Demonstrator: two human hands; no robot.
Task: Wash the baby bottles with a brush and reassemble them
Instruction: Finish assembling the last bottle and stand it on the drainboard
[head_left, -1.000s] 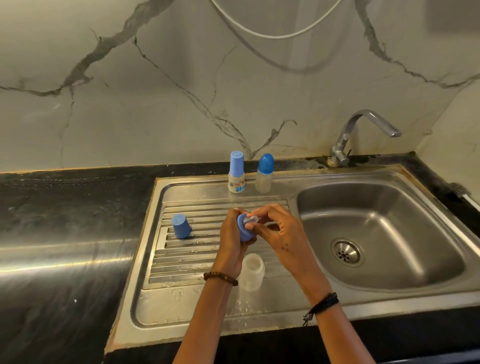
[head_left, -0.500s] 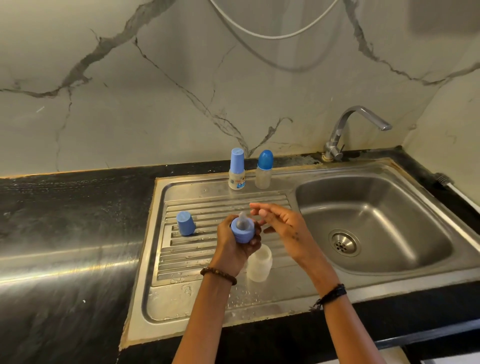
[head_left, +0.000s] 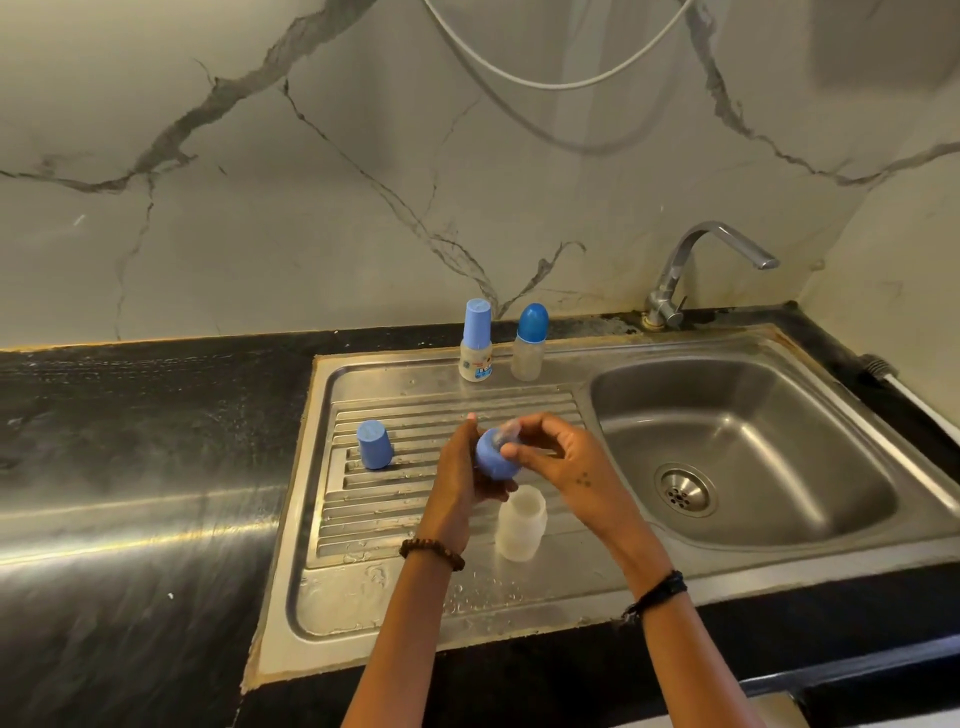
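Note:
My left hand grips a blue bottle collar above the ribbed drainboard. A clear teat pokes out of the collar, and my right hand pinches its tip. Just below my hands an open, cloudy white bottle body stands upright on the drainboard. A light blue cap stands upside down on the ribs to the left. Two assembled bottles stand at the back of the drainboard: one with a light blue cap and one with a dark blue domed cap. No brush is in view.
The steel sink basin with its drain lies to the right, under a chrome tap. Black stone counter stretches left. A white hose hangs on the marble wall. Water drops lie on the front of the drainboard.
My right hand had let go of the teat and opened half a second ago; now it pinches the teat's tip again. The collar has tilted toward the right.

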